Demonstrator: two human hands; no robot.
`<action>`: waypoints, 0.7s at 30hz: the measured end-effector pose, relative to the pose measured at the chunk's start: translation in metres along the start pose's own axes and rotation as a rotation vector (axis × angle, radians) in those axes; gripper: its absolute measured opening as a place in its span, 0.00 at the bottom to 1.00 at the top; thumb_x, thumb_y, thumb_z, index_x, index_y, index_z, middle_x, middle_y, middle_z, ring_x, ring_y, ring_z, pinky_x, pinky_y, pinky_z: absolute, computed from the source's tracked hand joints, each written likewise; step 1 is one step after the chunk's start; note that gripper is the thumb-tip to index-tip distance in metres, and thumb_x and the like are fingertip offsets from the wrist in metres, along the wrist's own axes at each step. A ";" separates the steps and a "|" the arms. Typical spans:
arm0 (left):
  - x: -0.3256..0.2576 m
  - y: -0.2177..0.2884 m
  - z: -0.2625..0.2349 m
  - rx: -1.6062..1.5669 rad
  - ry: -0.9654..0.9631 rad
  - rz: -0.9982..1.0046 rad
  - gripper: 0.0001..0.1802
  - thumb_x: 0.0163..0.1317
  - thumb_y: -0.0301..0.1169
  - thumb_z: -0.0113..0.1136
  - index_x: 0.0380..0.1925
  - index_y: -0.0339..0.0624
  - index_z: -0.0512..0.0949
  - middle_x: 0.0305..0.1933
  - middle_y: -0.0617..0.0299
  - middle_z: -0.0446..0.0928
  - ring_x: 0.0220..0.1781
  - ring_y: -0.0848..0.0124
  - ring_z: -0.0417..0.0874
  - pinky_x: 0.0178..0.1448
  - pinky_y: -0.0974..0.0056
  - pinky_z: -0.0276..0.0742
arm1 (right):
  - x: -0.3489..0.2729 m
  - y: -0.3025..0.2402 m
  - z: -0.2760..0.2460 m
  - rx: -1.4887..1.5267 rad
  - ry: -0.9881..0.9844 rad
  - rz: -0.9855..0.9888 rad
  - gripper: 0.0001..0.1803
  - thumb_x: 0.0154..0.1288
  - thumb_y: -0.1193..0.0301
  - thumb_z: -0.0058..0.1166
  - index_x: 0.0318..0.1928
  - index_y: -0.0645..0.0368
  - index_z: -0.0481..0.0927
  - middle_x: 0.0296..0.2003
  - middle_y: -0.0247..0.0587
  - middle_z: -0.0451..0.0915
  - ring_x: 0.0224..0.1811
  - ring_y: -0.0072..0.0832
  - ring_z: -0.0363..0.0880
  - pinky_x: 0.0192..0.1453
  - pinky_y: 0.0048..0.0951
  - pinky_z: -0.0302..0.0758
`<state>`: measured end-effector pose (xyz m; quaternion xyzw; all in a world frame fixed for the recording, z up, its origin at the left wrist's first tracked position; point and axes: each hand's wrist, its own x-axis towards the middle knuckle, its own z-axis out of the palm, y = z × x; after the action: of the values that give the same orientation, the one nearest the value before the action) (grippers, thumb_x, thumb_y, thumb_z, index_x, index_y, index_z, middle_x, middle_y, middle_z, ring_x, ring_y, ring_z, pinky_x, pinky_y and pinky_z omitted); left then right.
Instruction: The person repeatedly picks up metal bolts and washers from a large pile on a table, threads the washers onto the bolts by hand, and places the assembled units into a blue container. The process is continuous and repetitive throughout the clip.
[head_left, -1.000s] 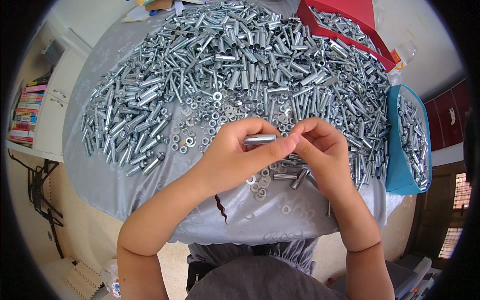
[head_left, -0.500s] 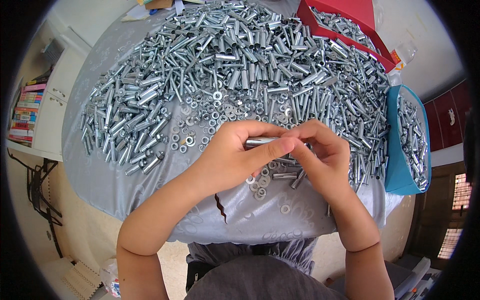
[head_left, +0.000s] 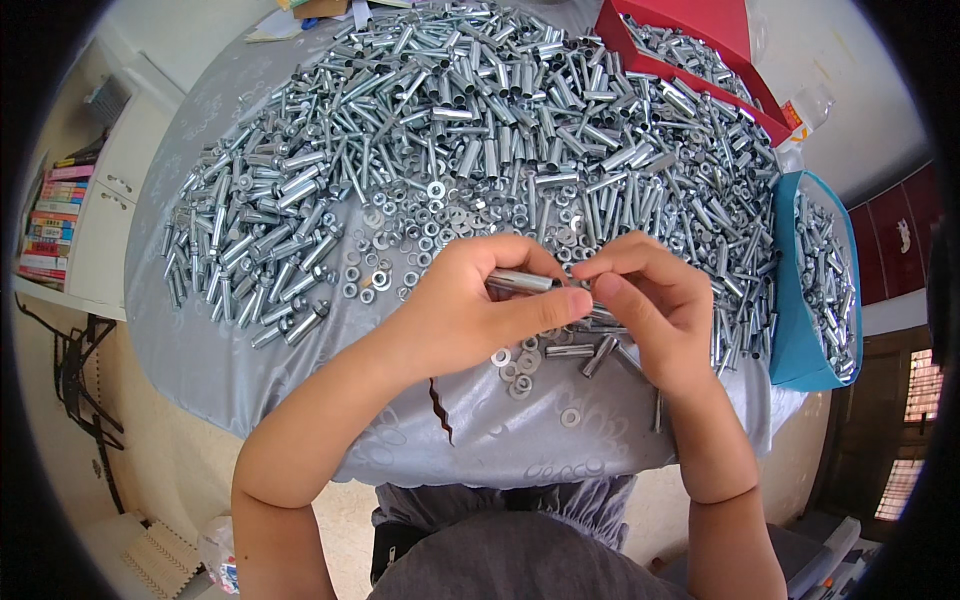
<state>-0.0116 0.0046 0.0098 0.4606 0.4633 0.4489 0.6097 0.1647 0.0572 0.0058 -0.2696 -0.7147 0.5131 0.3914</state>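
Note:
My left hand (head_left: 490, 305) is closed around a shiny metal sleeve (head_left: 520, 282), its thumb along the near side and the sleeve lying roughly level. Close to the sleeve's right end is my right hand (head_left: 650, 300), thumb and forefinger curled together; whatever lies between them is too small or hidden to make out. Under and beyond both hands spread loose washers and nuts (head_left: 436, 190). Several flat washers (head_left: 520, 386) and a short sleeve (head_left: 569, 351) lie just below the hands, and one washer (head_left: 570, 417) sits apart near the table's front edge.
A large heap of metal sleeves and bolts (head_left: 480, 90) covers the table's far side. Assembled expansion bolts (head_left: 260, 250) are piled at left. A red box (head_left: 690, 75) and a blue box (head_left: 790, 280), both holding metal parts, stand at right. Grey cloth (head_left: 180, 150) covers the table.
My right hand has shifted slightly right, opening a small gap from the left thumb. More of the sleeve in my left hand shows, and its right end has dipped a little.

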 end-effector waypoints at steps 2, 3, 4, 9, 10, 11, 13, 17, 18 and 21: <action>0.000 -0.001 -0.005 0.011 0.010 0.004 0.11 0.55 0.32 0.62 0.30 0.35 0.75 0.21 0.68 0.72 0.19 0.84 0.67 0.23 0.77 0.62 | 0.001 0.001 0.001 -0.062 0.004 0.031 0.05 0.54 0.78 0.54 0.33 0.62 0.80 0.30 0.37 0.76 0.30 0.24 0.73 0.34 0.23 0.68; 0.001 -0.002 -0.007 0.017 0.014 0.009 0.10 0.55 0.31 0.62 0.30 0.35 0.75 0.21 0.68 0.72 0.19 0.84 0.67 0.23 0.77 0.62 | 0.001 0.003 0.001 -0.268 -0.016 -0.065 0.06 0.52 0.78 0.55 0.32 0.61 0.81 0.30 0.38 0.76 0.30 0.27 0.73 0.34 0.24 0.68; 0.002 -0.002 -0.008 0.003 0.038 0.015 0.10 0.55 0.31 0.61 0.30 0.35 0.75 0.22 0.68 0.72 0.19 0.83 0.67 0.23 0.76 0.62 | 0.002 0.007 0.002 -0.474 -0.036 -0.162 0.06 0.51 0.79 0.55 0.32 0.60 0.81 0.30 0.38 0.76 0.30 0.29 0.73 0.35 0.26 0.69; 0.005 -0.003 -0.011 -0.040 0.102 0.031 0.09 0.56 0.30 0.60 0.30 0.35 0.74 0.22 0.67 0.71 0.20 0.83 0.67 0.23 0.76 0.63 | 0.000 0.012 0.005 -0.807 -0.166 -0.260 0.08 0.45 0.77 0.57 0.30 0.58 0.82 0.27 0.37 0.71 0.31 0.34 0.70 0.37 0.31 0.69; 0.005 -0.004 -0.011 -0.034 0.100 0.030 0.09 0.56 0.30 0.60 0.30 0.35 0.74 0.22 0.67 0.71 0.20 0.82 0.67 0.24 0.76 0.63 | 0.000 0.011 0.005 -0.808 -0.175 -0.251 0.08 0.45 0.76 0.57 0.30 0.58 0.82 0.27 0.37 0.71 0.31 0.34 0.70 0.37 0.31 0.69; 0.006 -0.004 -0.010 -0.029 0.097 0.028 0.09 0.56 0.30 0.60 0.30 0.35 0.74 0.22 0.67 0.71 0.20 0.82 0.67 0.24 0.76 0.63 | -0.001 0.011 0.005 -0.809 -0.183 -0.243 0.07 0.46 0.75 0.57 0.30 0.58 0.82 0.26 0.37 0.70 0.31 0.33 0.70 0.38 0.31 0.68; 0.006 -0.004 -0.009 -0.026 0.096 0.024 0.09 0.55 0.29 0.60 0.30 0.35 0.74 0.21 0.68 0.70 0.20 0.82 0.67 0.24 0.76 0.63 | -0.001 0.011 0.005 -0.811 -0.200 -0.239 0.07 0.47 0.74 0.57 0.31 0.57 0.82 0.26 0.36 0.70 0.31 0.33 0.70 0.38 0.31 0.68; 0.005 -0.003 -0.006 -0.062 0.089 -0.017 0.08 0.55 0.29 0.60 0.29 0.35 0.74 0.21 0.68 0.69 0.20 0.82 0.67 0.25 0.75 0.64 | -0.002 0.013 0.004 -0.828 -0.211 -0.251 0.06 0.48 0.74 0.56 0.31 0.57 0.80 0.26 0.36 0.70 0.31 0.33 0.70 0.37 0.32 0.67; 0.005 -0.003 -0.006 -0.075 0.085 -0.034 0.08 0.55 0.29 0.60 0.29 0.36 0.74 0.21 0.68 0.69 0.20 0.82 0.67 0.25 0.75 0.64 | -0.002 0.014 0.004 -0.835 -0.206 -0.253 0.06 0.49 0.73 0.56 0.30 0.57 0.80 0.26 0.36 0.71 0.31 0.33 0.70 0.37 0.32 0.67; 0.005 -0.002 -0.006 -0.108 0.077 -0.054 0.07 0.56 0.28 0.59 0.29 0.35 0.73 0.20 0.68 0.67 0.20 0.82 0.65 0.26 0.74 0.64 | -0.002 0.015 0.004 -0.844 -0.206 -0.239 0.04 0.50 0.73 0.56 0.29 0.58 0.78 0.26 0.36 0.71 0.31 0.33 0.70 0.37 0.32 0.66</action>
<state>-0.0159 0.0101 0.0067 0.3969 0.4735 0.4741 0.6273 0.1616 0.0584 -0.0094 -0.2685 -0.9229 0.1520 0.2305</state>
